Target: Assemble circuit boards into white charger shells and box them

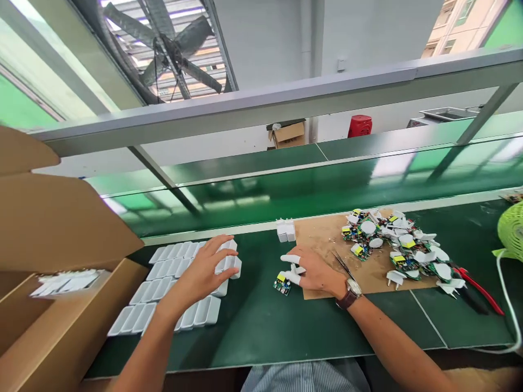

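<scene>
My left hand (204, 269) hovers, fingers apart and holding nothing, over the right end of several rows of white plastic cases (157, 289). White finger cots cover fingertips of my right hand (312, 269), which is closed on a small green circuit board (281, 284) with a yellow component and a white plug part. That board is just above the green table, left of a brown cardboard sheet (322, 242). Tweezers (344, 265) lie by my right wrist. Behind that hand stand a couple of white plug housings (285, 230).
A heap of circuit boards with white plug parts (402, 245) covers the sheet's right side. Red-handled pliers (480, 291) and a green fan (510, 231) are farther right. At left stands an open cardboard box (77, 321) with white pieces inside. A metal rail crosses behind the bench.
</scene>
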Demonstrator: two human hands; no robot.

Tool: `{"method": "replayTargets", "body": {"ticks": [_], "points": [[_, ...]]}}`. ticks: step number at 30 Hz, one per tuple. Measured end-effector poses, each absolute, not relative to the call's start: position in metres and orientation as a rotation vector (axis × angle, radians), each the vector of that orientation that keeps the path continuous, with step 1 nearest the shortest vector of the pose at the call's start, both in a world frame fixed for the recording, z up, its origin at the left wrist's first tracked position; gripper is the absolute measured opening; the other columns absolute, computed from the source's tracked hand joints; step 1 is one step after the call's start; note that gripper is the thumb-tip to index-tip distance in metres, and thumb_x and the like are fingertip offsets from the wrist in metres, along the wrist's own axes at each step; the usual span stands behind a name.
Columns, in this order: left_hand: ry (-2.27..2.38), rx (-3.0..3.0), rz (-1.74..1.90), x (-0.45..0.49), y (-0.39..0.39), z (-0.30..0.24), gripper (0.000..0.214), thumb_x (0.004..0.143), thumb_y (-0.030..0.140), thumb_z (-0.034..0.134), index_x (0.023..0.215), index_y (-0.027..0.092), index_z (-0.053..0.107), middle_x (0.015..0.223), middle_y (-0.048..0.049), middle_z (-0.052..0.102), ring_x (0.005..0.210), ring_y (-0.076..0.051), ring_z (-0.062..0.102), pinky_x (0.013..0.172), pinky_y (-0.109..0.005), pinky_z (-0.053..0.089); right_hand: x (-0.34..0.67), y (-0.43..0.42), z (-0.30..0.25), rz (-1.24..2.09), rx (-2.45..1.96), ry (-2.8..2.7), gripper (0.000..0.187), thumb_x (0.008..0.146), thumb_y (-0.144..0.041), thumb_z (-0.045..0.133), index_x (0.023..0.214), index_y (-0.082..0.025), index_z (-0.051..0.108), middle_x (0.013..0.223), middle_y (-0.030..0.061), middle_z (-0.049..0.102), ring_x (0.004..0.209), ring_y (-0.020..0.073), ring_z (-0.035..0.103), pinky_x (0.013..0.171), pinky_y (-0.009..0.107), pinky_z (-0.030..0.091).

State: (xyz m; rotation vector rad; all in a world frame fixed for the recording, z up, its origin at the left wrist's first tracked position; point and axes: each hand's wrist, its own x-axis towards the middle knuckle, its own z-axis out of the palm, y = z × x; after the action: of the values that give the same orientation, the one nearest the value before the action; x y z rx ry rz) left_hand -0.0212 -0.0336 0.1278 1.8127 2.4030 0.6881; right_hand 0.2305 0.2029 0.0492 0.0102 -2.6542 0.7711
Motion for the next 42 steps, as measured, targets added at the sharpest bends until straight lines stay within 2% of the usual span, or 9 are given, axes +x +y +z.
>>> {"method": "replayTargets", "body": {"ticks": [4,7,11,14,22,28,34,39,42], "points": [[2.519,1.861,0.513,-0.024,-0.061,0.093,0.016,0.082,0.04,0.077,0.094,0.03,0.075,0.15,-0.0102,0.058,0.151,-0.044,0.037,0.119,-0.068,0.035,0.234,0.194,0.053,0.793,0.19,-2.837,0.063,0.089,-0.015,0.062,0.15,-0.02,0.05,0.139,0.0134,0.061,0.138,0.0284,0.047,0.114,0.046,0.043],[2.543,1.876,0.55,-0.018,-0.056,0.073,0.004,0.086,0.027,0.069,0.085,0.025,0.072,0.149,-0.0125,0.059,0.151,-0.044,0.037,0.119,-0.068,0.034,0.233,0.192,0.05,0.744,0.215,-2.947,0.068,0.083,-0.008,0.06,0.15,-0.018,0.051,0.139,0.0136,0.062,0.144,0.0312,0.04,0.114,0.047,0.041],[2.435,1.937,0.556,0.001,-0.031,0.065,0.015,0.093,0.022,0.056,0.086,0.023,0.07,0.149,-0.0116,0.059,0.151,-0.039,0.039,0.119,-0.065,0.037,0.229,0.191,0.045,0.696,0.122,-3.002,0.05,0.09,-0.021,0.066,0.139,-0.017,0.06,0.12,0.0124,0.068,0.118,0.0303,0.056,0.103,0.044,0.048],[2.31,1.906,0.626,0.021,-0.007,0.064,0.016,0.095,0.02,0.052,0.096,0.023,0.068,0.151,-0.0111,0.057,0.147,-0.034,0.045,0.118,-0.058,0.042,0.228,0.19,0.041,0.633,0.048,-3.021,0.058,0.087,-0.035,0.076,0.139,-0.015,0.059,0.117,0.0136,0.067,0.108,0.0313,0.058,0.098,0.047,0.049],[2.06,1.62,1.089,0.042,0.038,0.042,0.002,0.092,0.023,0.059,0.093,0.022,0.06,0.151,-0.0137,0.054,0.137,-0.029,0.057,0.114,-0.045,0.049,0.236,0.192,0.035,0.787,0.075,-2.888,0.062,0.083,-0.014,0.063,0.144,-0.016,0.052,0.121,0.0132,0.063,0.111,0.0288,0.057,0.099,0.045,0.051],[2.204,1.446,1.353,0.05,0.039,0.011,0.057,0.089,0.032,0.071,0.141,0.025,0.049,0.143,-0.0131,0.054,0.133,-0.029,0.056,0.112,-0.047,0.049,0.243,0.207,0.049,0.918,-0.073,-2.759,0.073,0.083,-0.01,0.06,0.153,-0.023,0.041,0.126,0.0107,0.063,0.114,0.0265,0.061,0.1,0.042,0.054],[2.324,1.318,1.229,0.055,0.035,0.005,0.051,0.088,0.042,0.076,0.133,0.026,0.057,0.11,-0.0055,0.062,0.095,-0.024,0.066,0.086,-0.042,0.058,0.242,0.222,0.043,0.779,-0.227,-2.683,0.067,0.09,-0.012,0.052,0.155,-0.022,0.037,0.134,0.0147,0.059,0.113,0.0267,0.065,0.097,0.045,0.059],[2.051,1.266,1.262,0.057,0.033,0.016,0.096,0.074,0.046,0.089,0.154,0.03,0.039,0.139,-0.0112,0.052,0.079,-0.016,0.063,0.073,-0.035,0.06,0.241,0.223,0.039,0.718,-0.252,-2.658,0.071,0.091,-0.015,0.055,0.158,-0.025,0.033,0.127,0.0129,0.065,0.108,0.0279,0.068,0.092,0.046,0.062],[1.932,1.322,1.178,0.056,0.033,0.02,0.089,0.082,0.034,0.083,0.157,0.032,0.036,0.139,-0.0096,0.058,0.079,-0.016,0.064,0.073,-0.033,0.059,0.24,0.221,0.041,0.783,-0.266,-2.644,0.071,0.092,-0.016,0.055,0.158,-0.025,0.033,0.124,0.0119,0.065,0.095,0.0239,0.07,0.083,0.041,0.064]]}}
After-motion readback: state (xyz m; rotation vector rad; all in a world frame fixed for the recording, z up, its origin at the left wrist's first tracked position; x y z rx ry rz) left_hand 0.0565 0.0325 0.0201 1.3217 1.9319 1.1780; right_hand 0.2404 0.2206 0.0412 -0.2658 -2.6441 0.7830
